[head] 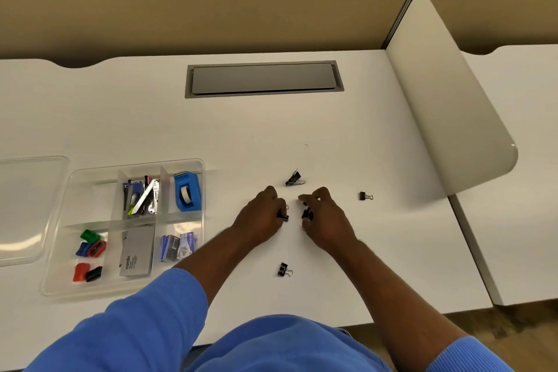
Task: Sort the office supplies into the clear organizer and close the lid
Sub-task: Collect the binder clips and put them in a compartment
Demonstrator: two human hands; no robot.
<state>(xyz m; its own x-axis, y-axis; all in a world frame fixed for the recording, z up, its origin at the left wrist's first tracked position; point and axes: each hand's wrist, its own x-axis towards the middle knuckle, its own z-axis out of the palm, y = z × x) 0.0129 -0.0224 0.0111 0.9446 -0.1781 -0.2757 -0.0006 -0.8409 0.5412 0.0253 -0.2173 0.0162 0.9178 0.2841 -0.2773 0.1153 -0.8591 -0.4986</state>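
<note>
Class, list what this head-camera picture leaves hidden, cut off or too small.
Head view: black binder clips in the left hand and right hand, number hidden by curled fingers.
Head view: clear plastic lid, cut off by the left edge.
Head view: small blue boxes, print too small.

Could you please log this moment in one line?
left hand: binder clip | right hand: binder clip | desk: three loose clips | lid: open
</note>
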